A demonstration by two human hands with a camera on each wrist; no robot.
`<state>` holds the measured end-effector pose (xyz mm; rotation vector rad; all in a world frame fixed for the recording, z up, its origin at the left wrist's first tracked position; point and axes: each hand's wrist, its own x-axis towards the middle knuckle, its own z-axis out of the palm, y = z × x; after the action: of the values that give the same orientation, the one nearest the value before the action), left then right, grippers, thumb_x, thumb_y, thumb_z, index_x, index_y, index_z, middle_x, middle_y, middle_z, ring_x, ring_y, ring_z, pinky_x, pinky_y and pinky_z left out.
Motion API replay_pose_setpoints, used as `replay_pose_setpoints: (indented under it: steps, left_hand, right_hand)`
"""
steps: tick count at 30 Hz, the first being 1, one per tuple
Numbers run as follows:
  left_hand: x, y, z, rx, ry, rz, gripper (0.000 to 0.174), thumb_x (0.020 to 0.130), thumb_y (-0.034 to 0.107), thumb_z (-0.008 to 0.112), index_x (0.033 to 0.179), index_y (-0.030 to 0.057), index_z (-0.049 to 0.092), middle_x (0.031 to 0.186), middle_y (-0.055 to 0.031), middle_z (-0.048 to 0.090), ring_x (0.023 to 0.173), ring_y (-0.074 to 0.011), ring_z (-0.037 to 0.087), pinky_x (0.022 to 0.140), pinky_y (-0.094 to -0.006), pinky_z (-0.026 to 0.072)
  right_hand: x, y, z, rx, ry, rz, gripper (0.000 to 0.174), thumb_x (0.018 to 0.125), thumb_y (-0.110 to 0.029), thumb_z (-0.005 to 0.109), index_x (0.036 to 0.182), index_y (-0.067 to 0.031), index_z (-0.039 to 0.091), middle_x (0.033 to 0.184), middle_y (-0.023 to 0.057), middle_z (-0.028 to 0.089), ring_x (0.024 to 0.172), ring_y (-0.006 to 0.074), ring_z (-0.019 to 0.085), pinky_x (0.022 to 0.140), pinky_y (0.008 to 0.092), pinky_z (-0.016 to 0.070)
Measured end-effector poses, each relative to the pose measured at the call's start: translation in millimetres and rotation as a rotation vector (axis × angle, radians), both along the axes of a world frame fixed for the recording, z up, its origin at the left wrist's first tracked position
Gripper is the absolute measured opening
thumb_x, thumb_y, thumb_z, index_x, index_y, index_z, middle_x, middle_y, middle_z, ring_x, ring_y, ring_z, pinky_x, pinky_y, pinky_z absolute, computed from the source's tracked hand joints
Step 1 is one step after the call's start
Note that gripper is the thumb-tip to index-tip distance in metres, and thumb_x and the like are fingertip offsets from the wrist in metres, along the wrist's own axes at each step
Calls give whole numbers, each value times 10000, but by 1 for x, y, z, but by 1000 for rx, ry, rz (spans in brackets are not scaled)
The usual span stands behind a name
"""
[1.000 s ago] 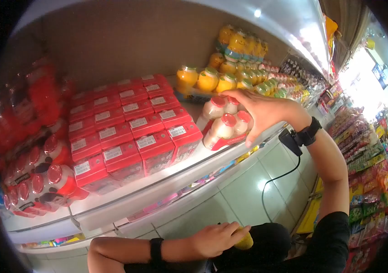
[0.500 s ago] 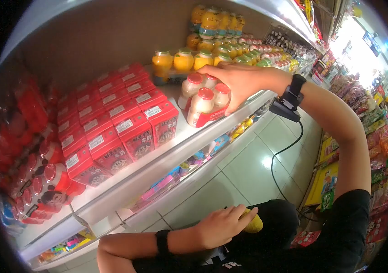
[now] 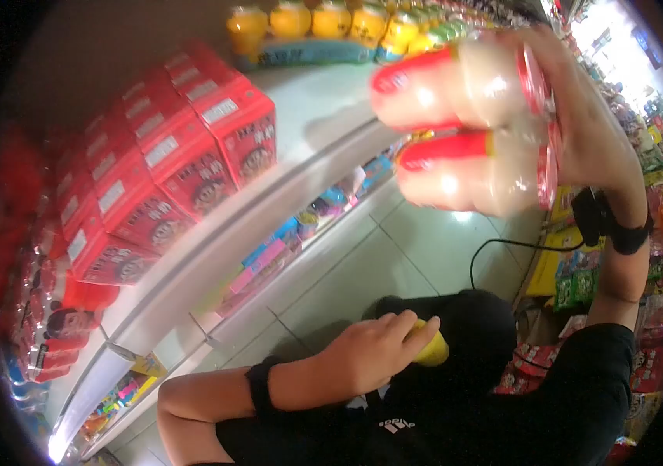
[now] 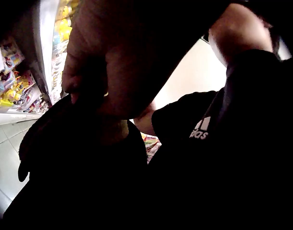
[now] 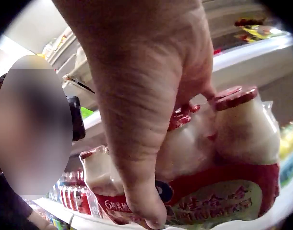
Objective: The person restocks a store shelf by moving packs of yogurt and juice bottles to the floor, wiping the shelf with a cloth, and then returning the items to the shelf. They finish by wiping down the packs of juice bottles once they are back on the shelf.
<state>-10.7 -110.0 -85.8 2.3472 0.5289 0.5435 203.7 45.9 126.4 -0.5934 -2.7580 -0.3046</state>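
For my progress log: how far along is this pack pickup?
Lift looks done: the red-capped bottle pack is off the shelf. In hand: the right hand grips it; the left hand holds something yellow. Left, probably: setting the raised pack down.

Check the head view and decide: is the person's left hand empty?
No, the fingers of the left hand are curled round a yellow object.

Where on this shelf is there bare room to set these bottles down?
On the shelf, right of the red boxes and in front of the yellow bottles; the raised pack hides its right end. The left is crowded, with boxes and red bottles close together.
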Motion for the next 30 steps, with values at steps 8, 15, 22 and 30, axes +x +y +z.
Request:
replay_pose_setpoints:
  steps: [8,15,22,30]
  left_hand:
    - [-16,-1,7,-62,151,177,627,765,3,591,1385,31,504,1075,-156,561,865,-294,632,755,-380,542]
    - [-47,15,2,121,278,589,594,721,-41,637,1305,54,581,1011,-108,578,773,-263,637,663,-349,538]
    - [-54,18,-12,-56,412,681,624,698,13,725,1300,39,563,939,-130,581,764,-312,629,655,-388,527]
    - [-49,32,-31,-107,455,550,664,703,74,732,1337,53,533,975,-117,576,784,-292,624,667,-371,522]
  right_hand:
    - [80,4,-190,-418,-300,-335,858,570,-290,837,1341,-177,478,1150,97,613,1057,339,564,909,446,457]
    - [95,-6,-400,-683,-213,-535,884,577,-343,837,1365,-269,443,1152,69,612,1106,350,556,931,527,460]
    - [89,-36,-470,-615,-67,-473,824,603,-300,820,1351,-256,477,1142,60,590,1105,314,545,932,495,443]
    - [92,-20,-428,-806,41,-301,691,711,-266,784,1349,-200,527,1118,62,627,1092,308,580,927,490,448]
